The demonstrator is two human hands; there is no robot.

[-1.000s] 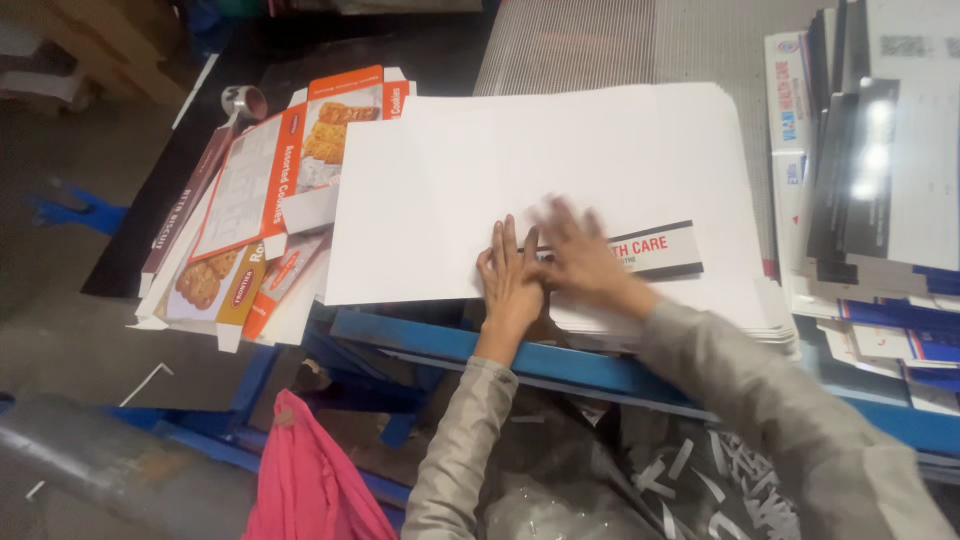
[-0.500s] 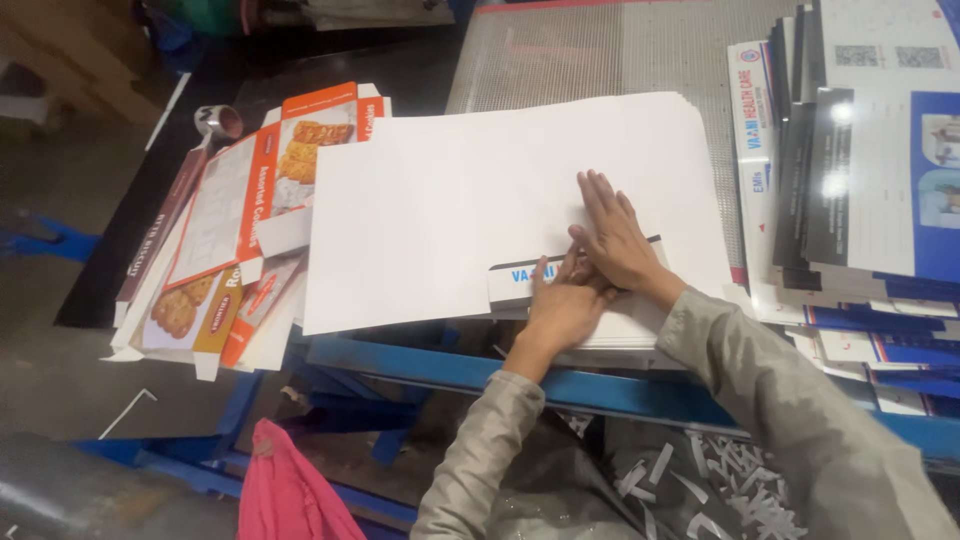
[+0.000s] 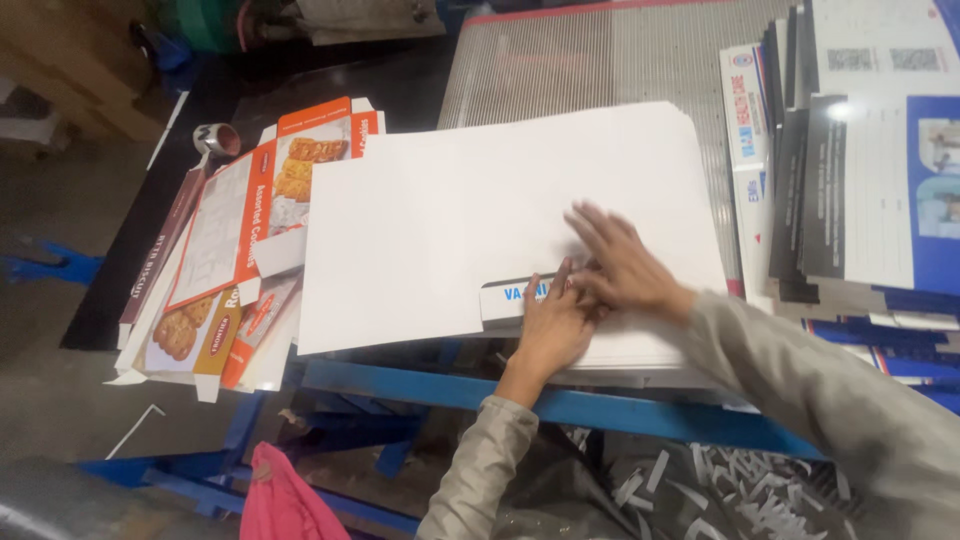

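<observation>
Both hands flat, fingers spread, nothing clamped: right hand [image 3: 622, 268] pressing on white sheet [image 3: 480, 220], left hand [image 3: 552, 322] just beside it at the sheet's near edge, on a printed flap [image 3: 508, 298]. Sheet tops a stack on blue table [image 3: 560, 405]. Left: orange cartons [image 3: 240, 250], flattened. Right: dark printed stacks [image 3: 860, 180]. Far left: tape roll [image 3: 218, 138].

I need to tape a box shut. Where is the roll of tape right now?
In the head view, the tape roll sits far left on the dark surface, just beyond the orange flattened cartons, well away from both hands.
</observation>
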